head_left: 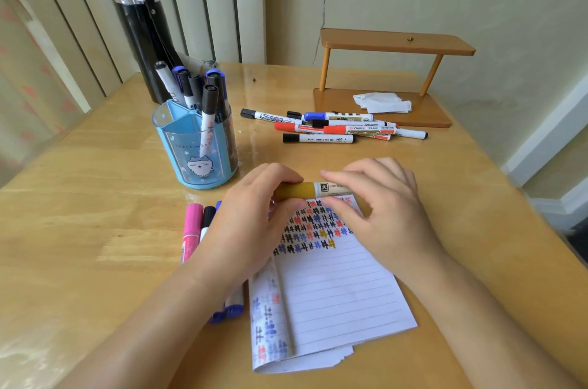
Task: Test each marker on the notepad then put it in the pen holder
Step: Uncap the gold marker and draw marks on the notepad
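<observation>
held marker (pixel 305 190): a white barrel with a mustard-yellow cap is held level above the notepad's top edge. The cap end is gripped by the left hand (pixel 251 216) and the barrel is pinched by the right hand (pixel 381 207).
notepad (pixel 337 293): white lined paper is laid flat on the counter (pixel 95 197). Its top rows are filled with black, blue, red and yellow marks, and 1 page is folded over at the left.
pen holder (pixel 197 153): a round translucent blue cup with a cartoon print is stood upright behind the notepad's left. Several capped markers are leaned inside.
marker pile (pixel 334 127): black-, blue- and red-capped markers are laid crossing, right of the pen holder.
pink marker (pixel 192 229): laid just left of the notepad with others, partly hidden.
</observation>
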